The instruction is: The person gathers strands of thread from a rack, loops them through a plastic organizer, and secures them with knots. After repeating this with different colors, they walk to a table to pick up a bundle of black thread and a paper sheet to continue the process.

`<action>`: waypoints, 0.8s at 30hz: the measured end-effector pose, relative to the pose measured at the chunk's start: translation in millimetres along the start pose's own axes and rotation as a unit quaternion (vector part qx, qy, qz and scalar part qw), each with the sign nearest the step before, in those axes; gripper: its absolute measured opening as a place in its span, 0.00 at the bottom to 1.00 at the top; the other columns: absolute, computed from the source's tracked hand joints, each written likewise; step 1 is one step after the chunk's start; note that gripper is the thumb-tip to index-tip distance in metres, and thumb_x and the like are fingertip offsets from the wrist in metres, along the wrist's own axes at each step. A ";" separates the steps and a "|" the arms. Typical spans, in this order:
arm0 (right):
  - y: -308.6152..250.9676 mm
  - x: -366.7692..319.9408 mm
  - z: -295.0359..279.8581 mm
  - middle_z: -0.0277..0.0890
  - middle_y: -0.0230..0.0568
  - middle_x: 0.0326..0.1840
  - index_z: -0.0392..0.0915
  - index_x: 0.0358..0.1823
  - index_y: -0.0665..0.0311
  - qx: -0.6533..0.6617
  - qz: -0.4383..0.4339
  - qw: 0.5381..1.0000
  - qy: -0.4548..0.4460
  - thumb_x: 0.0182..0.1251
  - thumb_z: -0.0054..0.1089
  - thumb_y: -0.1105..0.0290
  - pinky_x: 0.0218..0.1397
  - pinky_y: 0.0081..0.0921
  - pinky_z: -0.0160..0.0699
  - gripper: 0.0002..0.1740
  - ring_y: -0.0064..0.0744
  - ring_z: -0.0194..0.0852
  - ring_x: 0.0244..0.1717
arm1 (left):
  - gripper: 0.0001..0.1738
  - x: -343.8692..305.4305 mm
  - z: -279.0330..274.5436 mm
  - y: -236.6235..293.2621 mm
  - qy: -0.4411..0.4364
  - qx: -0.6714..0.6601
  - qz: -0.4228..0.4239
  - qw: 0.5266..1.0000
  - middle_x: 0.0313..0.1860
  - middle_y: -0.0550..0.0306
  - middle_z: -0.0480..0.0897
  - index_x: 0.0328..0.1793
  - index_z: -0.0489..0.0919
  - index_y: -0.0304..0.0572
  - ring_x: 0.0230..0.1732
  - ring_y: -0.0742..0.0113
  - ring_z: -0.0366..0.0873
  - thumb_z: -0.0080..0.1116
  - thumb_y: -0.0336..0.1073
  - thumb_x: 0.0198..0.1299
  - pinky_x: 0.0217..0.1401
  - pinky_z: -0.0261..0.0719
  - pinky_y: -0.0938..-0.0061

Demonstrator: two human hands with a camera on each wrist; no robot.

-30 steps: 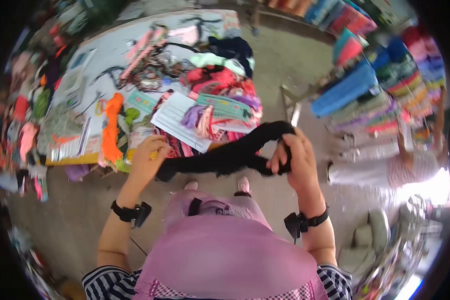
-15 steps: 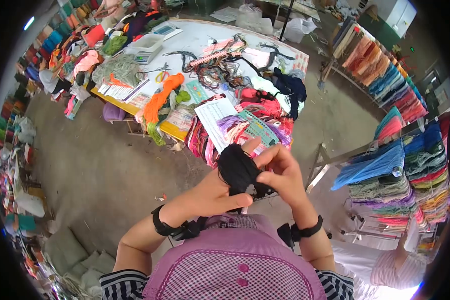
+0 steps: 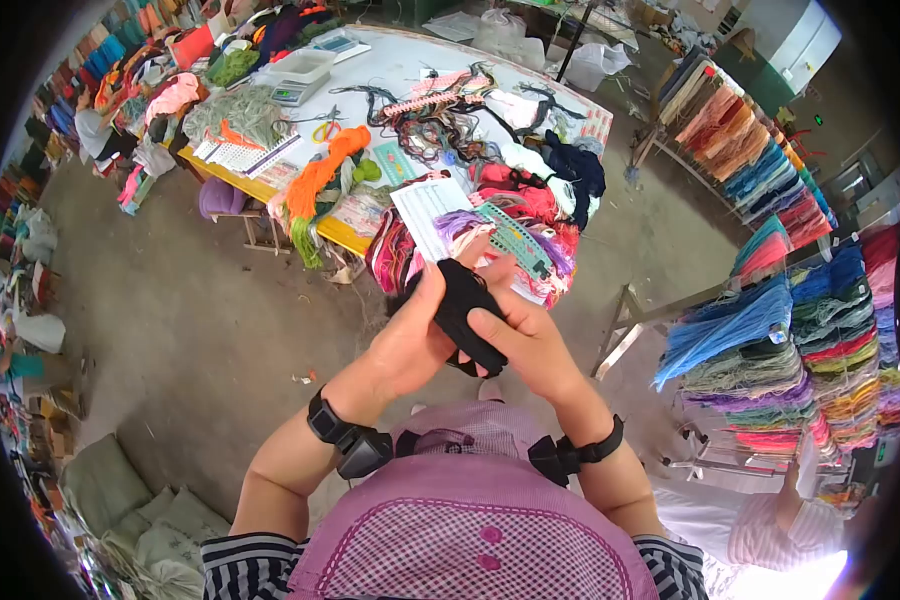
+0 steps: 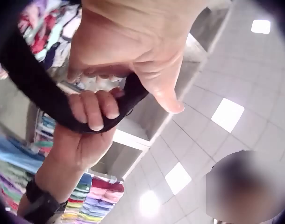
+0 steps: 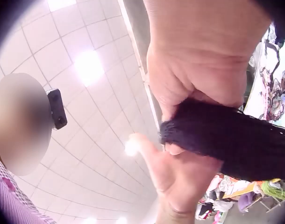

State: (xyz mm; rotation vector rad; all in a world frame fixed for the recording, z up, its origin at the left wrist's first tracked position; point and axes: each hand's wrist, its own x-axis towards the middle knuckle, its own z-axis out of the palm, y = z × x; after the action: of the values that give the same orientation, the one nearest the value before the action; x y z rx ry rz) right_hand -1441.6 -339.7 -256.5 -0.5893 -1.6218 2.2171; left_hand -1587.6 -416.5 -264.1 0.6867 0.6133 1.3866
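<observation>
1. Since the earliest frame, the left hand [image 3: 400, 345] and right hand [image 3: 538, 350] are drawing together, and the black yarn [image 3: 467, 310] is changing from a long sideways stretch to a short band.
2. Grip: the right fingers are curling round the yarn, clamping it. The left thumb is extending straight; whether the left fingers are closing cannot be told.
3. Position: the yarn is hanging in the air between both hands, on the near side of the table [image 3: 385, 62].
4. Axis: in the head view, the yarn is slanting from far left to near right. In the left wrist view, it is bending under the right fingers.
5. Count: two hands are working one black yarn. One orange hank [image 3: 322, 178], one pair of scissors [image 3: 327, 130] and one scale [image 3: 292, 92] are lying on the table.
6. Surroundings: a rack of yarn [image 3: 760, 345] is standing at right. Both hands are covering parts of the black yarn.
</observation>
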 end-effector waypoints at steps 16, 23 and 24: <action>-18.4 27.6 -36.9 0.78 0.27 0.37 0.79 0.43 0.68 0.012 -0.097 0.995 0.009 0.69 0.60 0.71 0.42 0.15 0.69 0.07 0.14 0.71 0.37 | 0.17 17.0 13.1 10.7 0.190 0.283 0.194 0.920 0.54 0.44 0.82 0.47 0.82 0.28 0.59 0.61 0.77 0.53 0.39 0.69 0.63 0.73 0.68; -17.3 31.8 -49.4 0.82 0.32 0.39 0.81 0.45 0.68 0.052 -0.087 0.995 -0.014 0.71 0.59 0.70 0.46 0.17 0.72 0.09 0.18 0.76 0.41 | 0.14 20.2 17.3 19.2 0.278 0.075 0.115 0.951 0.43 0.49 0.86 0.49 0.81 0.27 0.41 0.67 0.84 0.51 0.30 0.64 0.52 0.80 0.72; -17.1 33.3 -49.8 0.82 0.32 0.39 0.81 0.45 0.68 0.053 -0.088 0.995 -0.015 0.71 0.59 0.70 0.46 0.17 0.72 0.09 0.18 0.76 0.41 | 0.13 20.7 16.2 18.0 0.254 0.153 0.126 0.947 0.42 0.51 0.86 0.49 0.81 0.27 0.41 0.67 0.84 0.52 0.30 0.65 0.51 0.80 0.73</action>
State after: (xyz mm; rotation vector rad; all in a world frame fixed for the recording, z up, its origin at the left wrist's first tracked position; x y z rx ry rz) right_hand -1444.4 -277.6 -257.9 -0.3698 -1.4982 2.1747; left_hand -1585.7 -396.1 -239.8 0.6697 1.2026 1.7457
